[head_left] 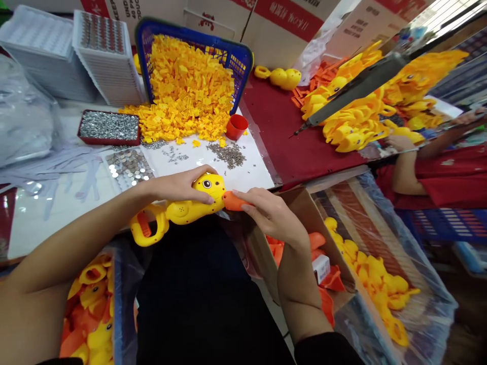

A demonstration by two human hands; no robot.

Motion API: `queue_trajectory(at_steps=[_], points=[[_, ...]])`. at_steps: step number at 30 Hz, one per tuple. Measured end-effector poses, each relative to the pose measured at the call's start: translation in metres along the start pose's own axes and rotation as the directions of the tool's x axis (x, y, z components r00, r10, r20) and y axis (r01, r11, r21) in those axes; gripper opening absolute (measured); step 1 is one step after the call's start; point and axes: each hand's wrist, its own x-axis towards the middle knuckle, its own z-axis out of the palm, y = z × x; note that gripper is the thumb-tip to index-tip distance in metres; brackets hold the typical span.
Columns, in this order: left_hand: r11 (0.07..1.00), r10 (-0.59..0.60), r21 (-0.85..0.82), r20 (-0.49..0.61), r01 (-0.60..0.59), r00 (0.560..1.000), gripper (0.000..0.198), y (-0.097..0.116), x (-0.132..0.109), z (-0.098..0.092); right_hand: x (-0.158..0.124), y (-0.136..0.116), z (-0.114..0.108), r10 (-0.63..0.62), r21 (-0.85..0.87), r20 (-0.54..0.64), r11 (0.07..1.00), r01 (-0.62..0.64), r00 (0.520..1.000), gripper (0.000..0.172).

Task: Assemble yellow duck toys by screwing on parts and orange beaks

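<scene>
A yellow plastic duck toy with a ring handle and an orange trigger is held above my lap. My left hand is closed round its head, thumb and fingers on either side of the printed eye. With my right hand I pinch an orange duck bill, whose end touches the front of the duck's head. Round screw holes show along the yellow body. On the white sheet just beyond lie a heap of small dark screws and a patch of silvery discs.
A blue basket spills small yellow parts beside a red cup and a red tray of screws. An electric screwdriver hangs at upper right. Boxes of orange bills and yellow duck bodies stand right; a co-worker's arm is beyond.
</scene>
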Motion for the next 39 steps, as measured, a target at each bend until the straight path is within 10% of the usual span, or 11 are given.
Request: queue_trajectory(at_steps=[18,31,36,39], points=[[0.993,-0.113,0.017,-0.11,0.116,0.987,0.075,0.004,0.0,0.005,0.019,0.018,-0.005,-0.088,0.151,0.096,0.986,0.073,0.991,0.035],[0.973,-0.188,0.084,-0.253,0.215,0.949,0.073,0.018,0.001,0.018,0.016,0.003,-0.002,-0.127,-0.162,0.003,0.979,0.126,0.992,0.039],[0.905,0.099,0.416,-0.402,0.085,0.91,0.064,0.038,-0.038,0.046,0.004,-0.004,0.008,-0.073,0.227,-0.162,0.968,0.109,0.984,0.028],[0.665,0.482,0.747,-0.432,0.003,0.762,0.057,0.049,-0.071,0.073,0.009,-0.006,0.018,0.137,0.557,-0.145,0.83,-0.034,0.98,0.033]])
